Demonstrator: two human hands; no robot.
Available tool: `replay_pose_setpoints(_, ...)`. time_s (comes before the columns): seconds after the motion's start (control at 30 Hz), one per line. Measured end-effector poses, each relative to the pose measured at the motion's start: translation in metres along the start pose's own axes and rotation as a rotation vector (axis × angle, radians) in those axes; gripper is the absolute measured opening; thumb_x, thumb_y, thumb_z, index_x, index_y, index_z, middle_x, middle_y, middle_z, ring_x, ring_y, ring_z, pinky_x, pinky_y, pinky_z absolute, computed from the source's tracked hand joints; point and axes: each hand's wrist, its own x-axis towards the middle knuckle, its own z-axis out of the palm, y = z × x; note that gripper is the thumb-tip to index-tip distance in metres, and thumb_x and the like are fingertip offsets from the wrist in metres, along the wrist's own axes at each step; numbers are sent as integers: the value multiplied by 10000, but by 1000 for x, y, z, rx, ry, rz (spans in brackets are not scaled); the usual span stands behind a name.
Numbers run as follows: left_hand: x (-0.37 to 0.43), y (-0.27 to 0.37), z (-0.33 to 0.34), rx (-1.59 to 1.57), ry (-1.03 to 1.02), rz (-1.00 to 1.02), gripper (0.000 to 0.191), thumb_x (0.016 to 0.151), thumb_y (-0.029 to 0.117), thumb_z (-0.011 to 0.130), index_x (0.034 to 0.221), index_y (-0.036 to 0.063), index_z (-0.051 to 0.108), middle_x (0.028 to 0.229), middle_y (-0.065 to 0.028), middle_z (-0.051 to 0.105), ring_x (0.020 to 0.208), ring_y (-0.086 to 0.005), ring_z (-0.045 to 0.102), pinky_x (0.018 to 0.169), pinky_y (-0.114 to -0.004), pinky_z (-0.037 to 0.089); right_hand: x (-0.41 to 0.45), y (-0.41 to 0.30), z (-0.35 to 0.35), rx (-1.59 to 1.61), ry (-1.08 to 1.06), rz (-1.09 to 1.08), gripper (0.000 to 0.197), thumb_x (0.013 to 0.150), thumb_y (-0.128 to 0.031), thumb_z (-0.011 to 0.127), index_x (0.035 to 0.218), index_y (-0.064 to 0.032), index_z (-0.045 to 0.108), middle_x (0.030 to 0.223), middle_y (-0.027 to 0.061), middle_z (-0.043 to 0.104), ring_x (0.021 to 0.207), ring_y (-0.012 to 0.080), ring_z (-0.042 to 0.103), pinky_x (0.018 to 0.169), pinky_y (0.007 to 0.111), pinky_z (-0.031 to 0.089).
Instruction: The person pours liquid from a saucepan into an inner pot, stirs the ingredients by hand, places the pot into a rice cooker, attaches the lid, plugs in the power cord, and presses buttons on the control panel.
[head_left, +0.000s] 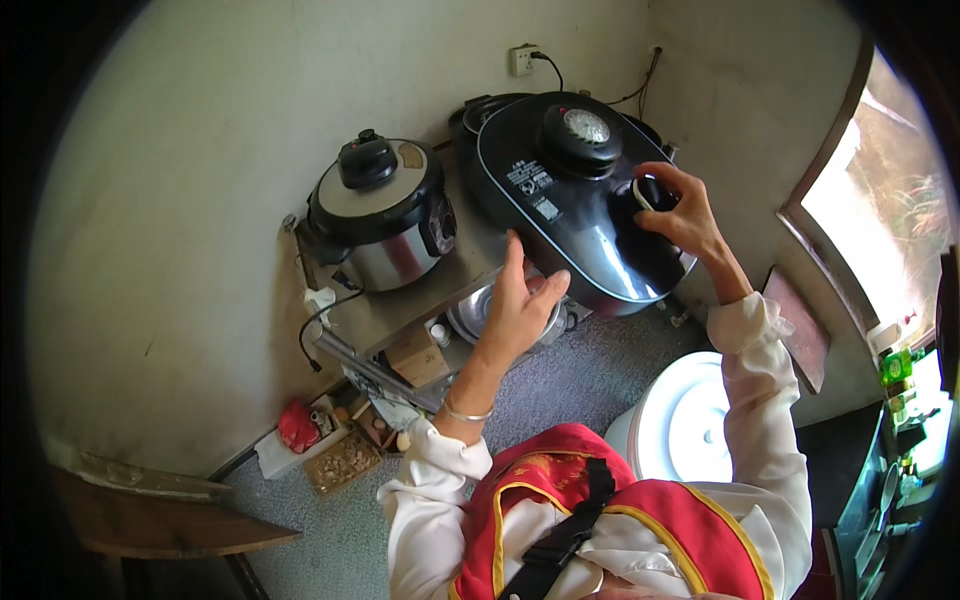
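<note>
A large black oval rice cooker (525, 202), with white print and a code on its glossy lid, stands at the right end of a metal shelf. A round steam vent (581, 139) with a clear cap rises from the lid. My right hand (679, 214) has its thumb and fingers around a dark knob (658, 193) near the lid's front right, where a pale edge shows. My left hand (517, 304), fingers spread, is at the cooker's lower left side; whether it touches is hard to tell. Nothing is held in it.
A silver-and-black electric pressure cooker (379, 214) stands left on the metal shelf (409, 307), its loose cord hanging over the edge. Below are a metal pot (469, 311) and cardboard box (416, 356). A white lidded bucket (679, 420) stands on the floor. The wall socket (523, 60) holds a plug.
</note>
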Motion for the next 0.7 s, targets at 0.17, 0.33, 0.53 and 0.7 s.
replay_pose_setpoints(0.17,68,-3,-30,7,41,-6,671,826,79,587,1311,-135,176,1176,-171,484,1025,-161,501,867,-241,414,69,9,10,-52,43,-9,512,568,-101,671,1057,13,567,958,119,611,891,185,571,851,273,423)
replay_pose_setpoints(0.33,134,-42,-64,179,138,53,834,831,214,625,1314,-195,82,1256,-273,408,1112,-240,472,905,-260,407,140,42,29,-22,17,-46,493,568,-105,666,1033,26,571,928,131,614,853,183,566,801,275,433)
replay_pose_setpoints(0.53,201,-74,-90,205,273,-27,936,830,388,614,1328,-179,60,1402,-324,165,1330,-308,196,1070,-298,192,225,82,50,-121,-61,-104,494,581,-83,666,1049,30,557,955,119,611,879,172,552,806,277,434)
replay_pose_setpoints(0.7,240,-100,-110,210,358,-85,951,823,414,612,1335,-168,60,1413,-314,145,1342,-316,163,1079,-312,168,281,121,71,-115,-113,-122,472,579,-89,663,1025,27,562,910,119,616,851,178,556,785,283,442)
